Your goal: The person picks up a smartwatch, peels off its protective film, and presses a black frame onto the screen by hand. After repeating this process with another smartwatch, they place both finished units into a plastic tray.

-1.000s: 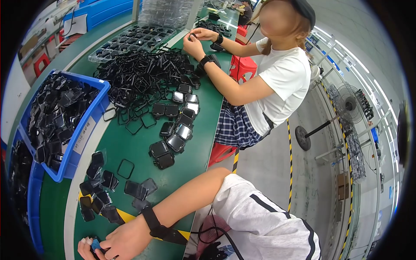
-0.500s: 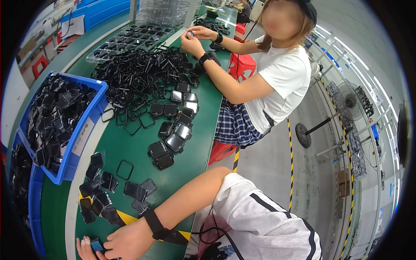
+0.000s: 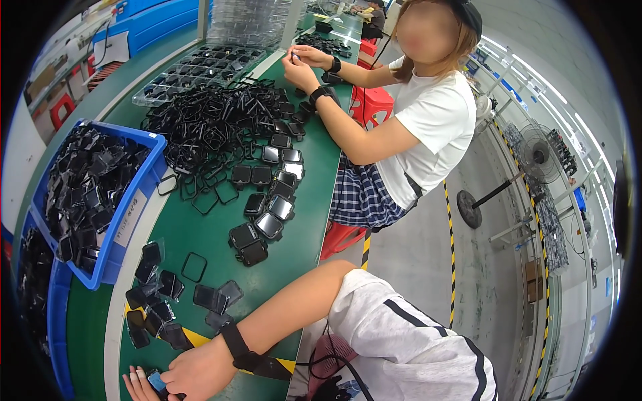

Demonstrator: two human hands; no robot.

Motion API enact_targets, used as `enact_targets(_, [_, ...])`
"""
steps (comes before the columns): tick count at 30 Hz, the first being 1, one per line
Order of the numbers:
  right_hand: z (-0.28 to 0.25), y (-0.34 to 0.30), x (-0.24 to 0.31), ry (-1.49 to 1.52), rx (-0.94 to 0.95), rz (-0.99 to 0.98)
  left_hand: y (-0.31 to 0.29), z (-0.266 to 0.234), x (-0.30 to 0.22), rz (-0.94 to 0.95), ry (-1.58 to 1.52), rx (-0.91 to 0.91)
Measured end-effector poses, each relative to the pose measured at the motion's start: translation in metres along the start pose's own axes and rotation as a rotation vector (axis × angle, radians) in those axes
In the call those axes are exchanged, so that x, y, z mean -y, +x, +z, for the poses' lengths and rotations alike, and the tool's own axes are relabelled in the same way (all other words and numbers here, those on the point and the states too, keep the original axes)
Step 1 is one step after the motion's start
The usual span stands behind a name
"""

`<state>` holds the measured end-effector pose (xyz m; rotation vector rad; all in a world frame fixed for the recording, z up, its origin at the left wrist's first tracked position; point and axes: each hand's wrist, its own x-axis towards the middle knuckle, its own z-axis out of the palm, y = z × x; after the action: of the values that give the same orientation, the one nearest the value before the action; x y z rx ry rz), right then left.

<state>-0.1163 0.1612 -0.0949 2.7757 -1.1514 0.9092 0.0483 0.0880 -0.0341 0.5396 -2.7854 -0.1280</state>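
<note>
1. Right hand (image 3: 194,371) at the bottom edge, black wrist strap (image 3: 235,341) on it, fingers curled round a small blue-faced part (image 3: 156,381). Part sits pinched between both hands, low over the green bench (image 3: 200,227).
2. Left hand (image 3: 137,384): only fingertips show, touching the same part. Cannot tell how far it closes; the rest is cut off by the frame.
3. Bagged black parts (image 3: 154,294) just above the hands: roughly a dozen, loose, some overlapping.
4. One single black frame (image 3: 194,266) lies alone beside them.
5. Black square units (image 3: 264,200) in a loose double row mid-bench: about fourteen; several show a glossy face.
6. Heap of black frames (image 3: 214,123) further up: too tangled to count.
7. Blue bins: two visible. Near bin (image 3: 137,200) full of bagged black parts. Second bin (image 3: 50,314) below-left, contents mostly hidden, dark.
8. Clear tray (image 3: 194,73) at the far end: black parts sit in its pockets, count unreadable.
9. One co-worker (image 3: 428,113) seated at right, both hands together near the tray, holding something small.
</note>
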Motion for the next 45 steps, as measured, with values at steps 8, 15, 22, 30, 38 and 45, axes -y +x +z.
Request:
enact_targets(8, [-0.005,-0.002,-0.002,0.063,0.017,0.034,-0.006,0.011,0.006,0.025,-0.053,-0.005])
enact_targets(15, [-0.011,0.000,0.002,0.054,0.052,0.106,-0.010,0.012,0.011,0.043,-0.074,-0.075])
enact_targets(22, [-0.021,-0.005,-0.003,0.045,0.076,0.129,-0.002,0.011,0.005,0.096,-0.087,-0.164])
enact_targets(30, [-0.032,0.001,0.000,0.194,0.091,0.161,-0.011,0.025,0.017,-0.058,-0.391,-0.206])
enact_targets(38, [-0.063,0.005,0.004,0.343,0.270,0.255,-0.008,0.011,0.028,-0.266,-0.757,-0.297])
enact_targets(45, [-0.077,0.048,0.020,0.404,0.341,0.265,-0.074,-0.056,0.058,-0.589,-1.088,-0.607])
